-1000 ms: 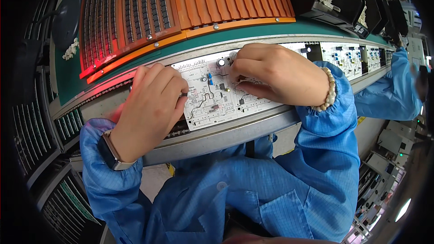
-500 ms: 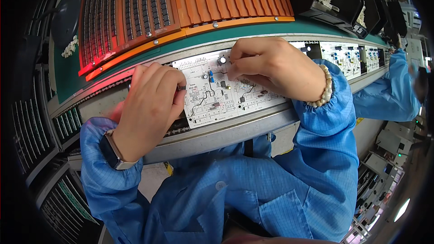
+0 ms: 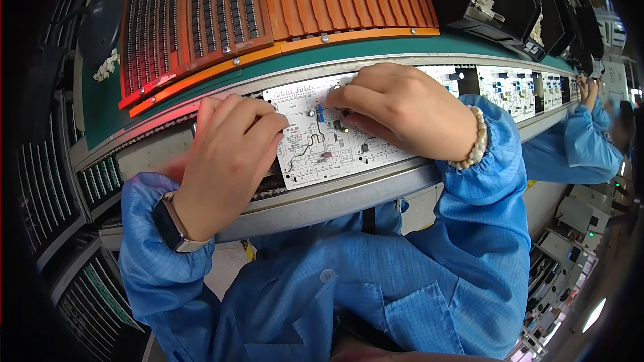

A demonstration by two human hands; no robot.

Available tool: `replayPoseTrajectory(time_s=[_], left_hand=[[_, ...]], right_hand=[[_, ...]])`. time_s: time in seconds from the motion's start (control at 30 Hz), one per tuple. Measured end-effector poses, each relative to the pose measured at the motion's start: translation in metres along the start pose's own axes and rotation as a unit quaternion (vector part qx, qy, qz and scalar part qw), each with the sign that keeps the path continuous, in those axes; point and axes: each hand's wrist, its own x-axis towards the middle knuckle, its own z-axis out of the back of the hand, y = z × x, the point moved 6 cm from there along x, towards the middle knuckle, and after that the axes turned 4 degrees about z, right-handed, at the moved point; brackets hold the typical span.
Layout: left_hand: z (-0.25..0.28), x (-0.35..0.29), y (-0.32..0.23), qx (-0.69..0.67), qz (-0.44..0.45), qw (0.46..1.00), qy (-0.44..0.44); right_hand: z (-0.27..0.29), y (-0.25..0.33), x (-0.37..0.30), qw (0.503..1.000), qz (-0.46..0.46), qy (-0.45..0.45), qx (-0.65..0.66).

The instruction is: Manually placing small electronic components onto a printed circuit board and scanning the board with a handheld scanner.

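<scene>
A white printed circuit board (image 3: 305, 154) lies flat in the metal conveyor track before me, with two blue parts (image 3: 320, 115), a small round capacitor (image 3: 311, 113) and other components on it. My right hand (image 3: 409, 110) reaches over the board, fingers pinched together just beside the blue parts; whatever they hold is hidden. Along the board's left edge is my left hand (image 3: 231, 154), its thumb and index finger closed together. A dark speck shows at those fingertips, too small to name.
Behind the track stands an orange rack (image 3: 349, 0) with ridged channels, its left part filled with rows of dark components. Black bins (image 3: 503, 13) holding white parts are at the back right. More populated boards (image 3: 506, 90) sit along the track toward a co-worker's blue sleeve (image 3: 590, 141).
My right hand has shifted left, its fingertips coming down beside the blue parts. My left hand stays near the board's left edge. At far right, the co-worker's hands have come into clearer view.
</scene>
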Motion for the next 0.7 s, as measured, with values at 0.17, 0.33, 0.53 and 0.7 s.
replayPoseTrajectory(time_s=[0.17,0.33,0.53,0.7], left_hand=[[-0.004,0.001,-0.001,0.005,-0.01,1.0,0.015],[-0.003,0.003,-0.001,-0.016,0.009,1.0,0.007],[-0.005,0.004,-0.003,-0.001,-0.012,1.0,0.004],[-0.005,0.005,-0.003,-0.008,-0.019,1.0,0.004]], right_hand=[[0.001,0.0,-0.002,1.0,0.003,0.021,-0.015],[0.005,-0.002,-0.002,0.999,0.005,0.016,-0.035],[0.008,-0.004,-0.006,0.999,-0.011,0.019,-0.044],[0.04,-0.004,-0.004,0.996,-0.021,-0.088,0.007]])
